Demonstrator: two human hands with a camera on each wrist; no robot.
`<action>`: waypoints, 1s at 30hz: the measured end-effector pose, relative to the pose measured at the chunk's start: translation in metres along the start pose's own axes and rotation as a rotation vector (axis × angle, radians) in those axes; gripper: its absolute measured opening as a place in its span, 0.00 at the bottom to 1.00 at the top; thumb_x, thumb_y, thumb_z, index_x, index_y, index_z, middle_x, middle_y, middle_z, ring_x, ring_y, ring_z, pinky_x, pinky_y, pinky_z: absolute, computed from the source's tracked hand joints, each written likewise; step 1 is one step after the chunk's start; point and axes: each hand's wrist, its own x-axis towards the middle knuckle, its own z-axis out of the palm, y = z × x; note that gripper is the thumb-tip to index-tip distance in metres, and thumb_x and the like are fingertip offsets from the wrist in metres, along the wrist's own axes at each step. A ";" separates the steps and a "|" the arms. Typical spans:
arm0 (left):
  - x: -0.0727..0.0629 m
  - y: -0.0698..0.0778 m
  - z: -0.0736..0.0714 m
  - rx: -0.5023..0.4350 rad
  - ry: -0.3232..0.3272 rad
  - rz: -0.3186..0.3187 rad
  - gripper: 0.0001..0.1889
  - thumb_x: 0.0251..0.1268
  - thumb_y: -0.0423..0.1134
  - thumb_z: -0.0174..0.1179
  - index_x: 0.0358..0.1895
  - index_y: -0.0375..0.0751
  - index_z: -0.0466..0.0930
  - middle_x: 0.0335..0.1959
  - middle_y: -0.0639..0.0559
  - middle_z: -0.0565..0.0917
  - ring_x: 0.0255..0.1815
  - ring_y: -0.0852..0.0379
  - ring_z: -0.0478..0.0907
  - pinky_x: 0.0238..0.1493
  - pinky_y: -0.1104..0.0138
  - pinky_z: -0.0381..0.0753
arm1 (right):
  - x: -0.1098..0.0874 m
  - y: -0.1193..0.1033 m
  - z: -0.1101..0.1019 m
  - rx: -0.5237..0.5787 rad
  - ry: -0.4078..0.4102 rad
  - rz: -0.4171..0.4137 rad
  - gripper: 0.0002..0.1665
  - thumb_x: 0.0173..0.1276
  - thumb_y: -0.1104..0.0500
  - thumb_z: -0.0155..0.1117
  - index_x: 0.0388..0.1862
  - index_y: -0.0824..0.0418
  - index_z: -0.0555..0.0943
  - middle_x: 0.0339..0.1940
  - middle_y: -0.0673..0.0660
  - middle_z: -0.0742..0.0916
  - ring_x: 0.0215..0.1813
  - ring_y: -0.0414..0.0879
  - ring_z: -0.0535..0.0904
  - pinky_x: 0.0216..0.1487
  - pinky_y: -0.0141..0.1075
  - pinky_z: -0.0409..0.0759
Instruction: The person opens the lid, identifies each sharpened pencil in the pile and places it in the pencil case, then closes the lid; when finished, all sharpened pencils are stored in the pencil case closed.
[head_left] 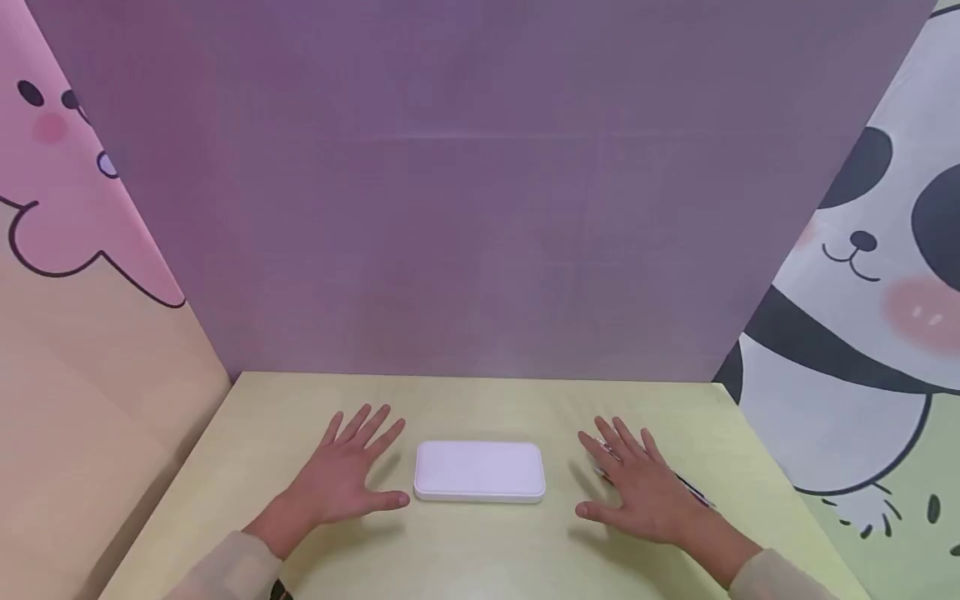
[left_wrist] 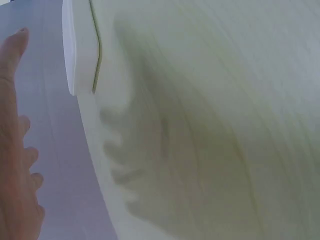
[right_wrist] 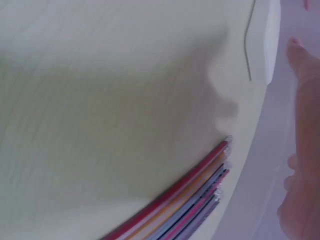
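Note:
A white rectangular case (head_left: 480,471) with rounded corners lies flat in the middle of the table. To its left, my left hand (head_left: 337,479) hovers over the tabletop with fingers spread, holding nothing. My right hand (head_left: 637,487) is spread in the same way on the other side, above a bundle of several thin coloured sticks that look like pens or pencils (right_wrist: 185,195). In the head view that hand hides most of them. The right wrist view shows them side by side in red, orange, grey and pink, with clear, shiny ends. Neither hand touches the case.
The pale wooden table (head_left: 480,550) ends at a purple upright panel (head_left: 480,208) behind. Walls with cartoon pictures stand on both sides, a panda (head_left: 855,333) on the right. A small dark object (head_left: 281,590) shows by the left sleeve.

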 end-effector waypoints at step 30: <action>0.023 0.016 0.033 -0.746 -0.196 -0.212 0.50 0.49 0.55 0.79 0.76 0.42 0.67 0.76 0.42 0.68 0.77 0.39 0.61 0.74 0.37 0.63 | 0.074 -0.089 0.021 0.421 -0.009 -0.132 0.26 0.61 0.38 0.75 0.53 0.51 0.87 0.53 0.43 0.88 0.59 0.44 0.82 0.62 0.45 0.81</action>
